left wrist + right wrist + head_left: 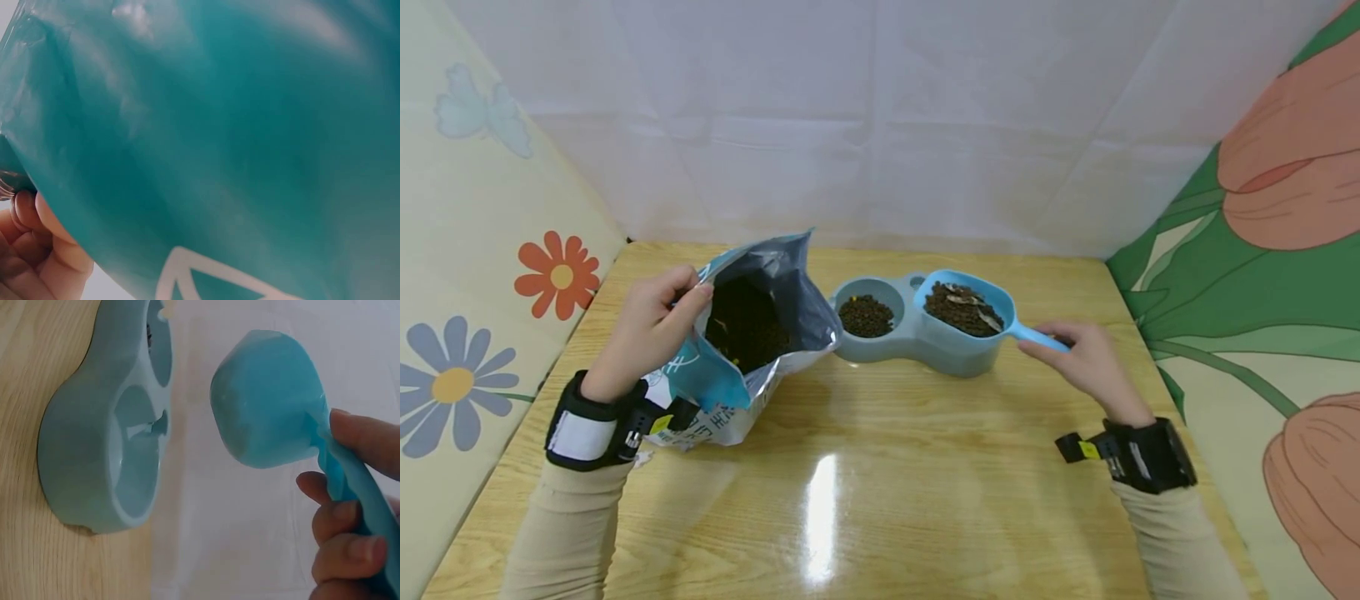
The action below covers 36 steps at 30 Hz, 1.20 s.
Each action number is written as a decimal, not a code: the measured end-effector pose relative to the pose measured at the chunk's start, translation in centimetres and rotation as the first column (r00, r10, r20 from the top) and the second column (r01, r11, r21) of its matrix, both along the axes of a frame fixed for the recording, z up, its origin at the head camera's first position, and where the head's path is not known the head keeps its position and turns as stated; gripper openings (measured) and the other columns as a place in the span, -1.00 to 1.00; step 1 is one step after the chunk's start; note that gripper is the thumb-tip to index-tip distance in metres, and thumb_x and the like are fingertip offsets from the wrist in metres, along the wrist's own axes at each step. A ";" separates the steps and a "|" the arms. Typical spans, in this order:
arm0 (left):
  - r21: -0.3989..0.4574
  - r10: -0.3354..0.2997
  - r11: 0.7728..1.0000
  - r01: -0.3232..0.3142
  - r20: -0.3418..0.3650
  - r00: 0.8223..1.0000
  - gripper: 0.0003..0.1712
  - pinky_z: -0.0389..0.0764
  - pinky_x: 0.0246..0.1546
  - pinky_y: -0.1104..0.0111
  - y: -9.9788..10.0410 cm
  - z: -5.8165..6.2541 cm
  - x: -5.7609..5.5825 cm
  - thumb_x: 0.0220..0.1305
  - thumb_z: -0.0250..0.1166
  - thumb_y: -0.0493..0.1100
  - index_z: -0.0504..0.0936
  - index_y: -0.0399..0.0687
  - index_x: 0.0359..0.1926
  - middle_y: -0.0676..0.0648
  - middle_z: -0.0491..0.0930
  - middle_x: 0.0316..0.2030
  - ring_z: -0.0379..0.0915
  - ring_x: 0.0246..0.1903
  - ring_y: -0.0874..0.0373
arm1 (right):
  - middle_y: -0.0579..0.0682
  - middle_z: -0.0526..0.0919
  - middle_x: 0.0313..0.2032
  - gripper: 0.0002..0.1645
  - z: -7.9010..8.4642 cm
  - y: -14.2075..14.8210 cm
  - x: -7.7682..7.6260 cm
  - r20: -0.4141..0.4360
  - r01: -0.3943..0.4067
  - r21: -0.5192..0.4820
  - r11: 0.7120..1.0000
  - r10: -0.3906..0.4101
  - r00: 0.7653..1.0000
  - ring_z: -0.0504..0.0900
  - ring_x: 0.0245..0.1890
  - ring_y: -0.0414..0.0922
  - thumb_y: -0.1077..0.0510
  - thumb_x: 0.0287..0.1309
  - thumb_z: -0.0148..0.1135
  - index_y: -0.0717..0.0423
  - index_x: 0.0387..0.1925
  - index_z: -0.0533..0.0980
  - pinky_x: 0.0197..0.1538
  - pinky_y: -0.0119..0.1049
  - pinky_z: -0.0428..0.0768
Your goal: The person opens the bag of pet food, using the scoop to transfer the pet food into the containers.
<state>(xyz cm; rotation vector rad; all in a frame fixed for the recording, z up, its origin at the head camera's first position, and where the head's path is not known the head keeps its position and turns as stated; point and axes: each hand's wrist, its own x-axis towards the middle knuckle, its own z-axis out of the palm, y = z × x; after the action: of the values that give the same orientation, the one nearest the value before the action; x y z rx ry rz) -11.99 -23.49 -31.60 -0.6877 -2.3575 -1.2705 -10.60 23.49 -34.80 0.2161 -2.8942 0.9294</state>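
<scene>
My left hand (651,329) pinches the rim of an opened blue and white pet food bag (711,417), whose silver-lined mouth shows dark brown kibble (748,325) inside. In the left wrist view the bag's teal side (219,137) fills most of the picture. My right hand (1090,362) grips the handle of a light blue scoop (1011,308), heaped with brown kibble and a few pale, flat pieces. Held above the table, the scoop hangs over the right bowl of a grey-blue double pet bowl (917,342). Brown kibble (867,317) lies in the left bowl; the right bowl (137,456) is bare inside.
The pet bowl stands on a glossy wooden table (925,483), just right of the bag. Behind the table hangs a white cloth (865,125). Flower-painted panels (1285,333) flank it on both sides.
</scene>
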 end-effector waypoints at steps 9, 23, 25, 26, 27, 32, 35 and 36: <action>0.001 0.006 1.000 -0.006 0.007 1.000 -0.75 0.16 -0.72 0.44 0.0 0.1 0.1 0.19 0.06 -0.45 0.36 -0.19 -0.59 0.10 0.22 -0.74 0.18 -0.71 0.27 | 0.02 0.54 -0.61 -0.62 -0.6 1.0 -0.8 -0.051 -0.014 0.167 0.986 0.023 0.998 0.29 -0.71 -0.18 0.07 -0.01 0.35 0.34 -0.28 0.60 -0.60 -0.33 0.25; 0.004 -0.014 1.000 0.014 0.016 1.000 -0.73 0.11 -0.71 0.40 0.0 0.2 0.2 0.24 0.02 -0.42 0.32 -0.22 -0.61 0.08 0.18 -0.75 0.13 -0.73 0.24 | 0.14 0.60 -0.52 -0.53 -1.0 0.5 -2.2 -0.020 -0.029 0.476 0.879 0.044 0.999 0.33 -0.70 -0.13 -0.02 -0.01 0.31 0.30 -0.18 0.58 -0.63 -0.31 0.19; 0.004 -0.014 1.000 0.014 0.016 1.000 -0.74 0.12 -0.71 0.40 0.0 0.2 0.2 0.23 0.02 -0.42 0.33 -0.22 -0.61 0.08 0.18 -0.75 0.13 -0.73 0.24 | 0.15 0.61 -0.50 -0.54 -1.1 0.4 -2.4 -0.012 -0.037 0.487 0.872 0.049 0.999 0.35 -0.70 -0.13 -0.01 -0.01 0.32 0.29 -0.19 0.58 -0.64 -0.31 0.20; 0.004 -0.014 1.000 0.014 0.015 1.000 -0.74 0.12 -0.71 0.40 0.0 0.2 0.2 0.23 0.02 -0.42 0.33 -0.22 -0.61 0.08 0.19 -0.75 0.13 -0.72 0.24 | 0.16 0.62 -0.50 -0.55 -1.1 0.3 -2.5 -0.010 -0.043 0.491 0.870 0.055 0.998 0.36 -0.70 -0.13 0.00 -0.01 0.32 0.28 -0.20 0.59 -0.64 -0.30 0.21; 0.003 -0.014 1.000 0.014 0.014 1.000 -0.74 0.12 -0.71 0.40 -0.1 0.2 0.2 0.23 0.03 -0.42 0.33 -0.22 -0.61 0.08 0.19 -0.75 0.13 -0.72 0.24 | 0.15 0.62 -0.50 -0.57 -1.1 0.2 -2.6 -0.005 -0.050 0.496 0.867 0.060 0.998 0.37 -0.70 -0.13 0.00 0.00 0.31 0.28 -0.21 0.59 -0.63 -0.30 0.22; 0.003 -0.013 1.000 0.013 0.008 1.000 -0.74 0.11 -0.70 0.40 -0.1 0.1 0.1 0.22 0.03 -0.43 0.33 -0.22 -0.61 0.07 0.18 -0.74 0.12 -0.71 0.23 | 0.15 0.61 -0.52 -0.64 -0.9 -0.2 -3.1 -0.001 -0.083 0.524 0.848 0.098 0.995 0.40 -0.69 -0.11 0.04 0.00 0.32 0.27 -0.28 0.59 -0.63 -0.27 0.27; 0.008 -0.013 1.000 0.013 0.010 1.000 -0.73 0.11 -0.70 0.40 -0.1 0.0 0.1 0.22 0.03 -0.44 0.33 -0.21 -0.61 0.07 0.17 -0.74 0.12 -0.71 0.23 | 0.13 0.59 -0.54 -0.67 -0.7 -0.4 -3.3 -0.007 -0.098 0.555 0.826 0.123 0.992 0.39 -0.70 -0.12 0.06 -0.01 0.32 0.26 -0.31 0.58 -0.65 -0.28 0.25; 0.010 -0.014 1.000 0.014 0.012 1.000 -0.73 0.11 -0.70 0.40 -0.1 0.0 0.1 0.22 0.03 -0.44 0.33 -0.21 -0.61 0.07 0.17 -0.74 0.12 -0.71 0.23 | 0.11 0.58 -0.57 -0.68 -0.6 -0.5 -3.4 -0.005 -0.103 0.567 0.817 0.129 0.992 0.38 -0.71 -0.12 0.07 -0.01 0.33 0.26 -0.32 0.58 -0.65 -0.29 0.24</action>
<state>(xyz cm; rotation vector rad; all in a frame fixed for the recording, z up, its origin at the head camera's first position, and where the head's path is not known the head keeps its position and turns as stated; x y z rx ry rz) -11.90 -23.60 -31.58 -0.6964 -2.3582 -1.2950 -14.01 22.97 -35.37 0.4509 -3.0568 0.0331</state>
